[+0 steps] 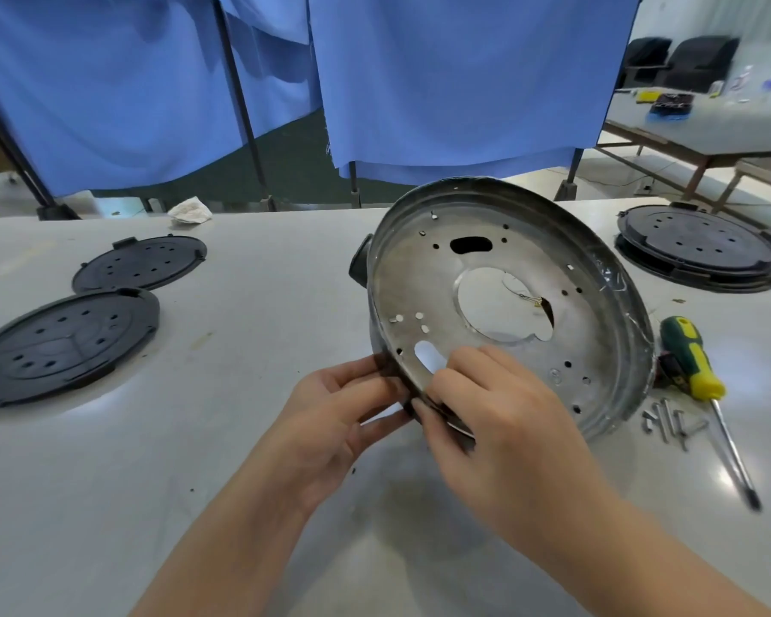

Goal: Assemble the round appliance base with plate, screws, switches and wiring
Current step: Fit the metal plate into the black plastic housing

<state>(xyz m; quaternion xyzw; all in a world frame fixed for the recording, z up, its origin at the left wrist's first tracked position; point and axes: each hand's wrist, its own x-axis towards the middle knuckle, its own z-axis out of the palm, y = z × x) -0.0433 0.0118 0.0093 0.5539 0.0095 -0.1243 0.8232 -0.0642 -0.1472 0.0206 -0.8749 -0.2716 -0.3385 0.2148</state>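
The round metal base is held tilted above the white table, its near rim lifted by both hands. The rim is pinched by the left hand from outside, and by the right hand, whose fingers are curled over the edge. Screws and a screwdriver are laid just beside the base on the right. Black plates are placed well apart on the left.
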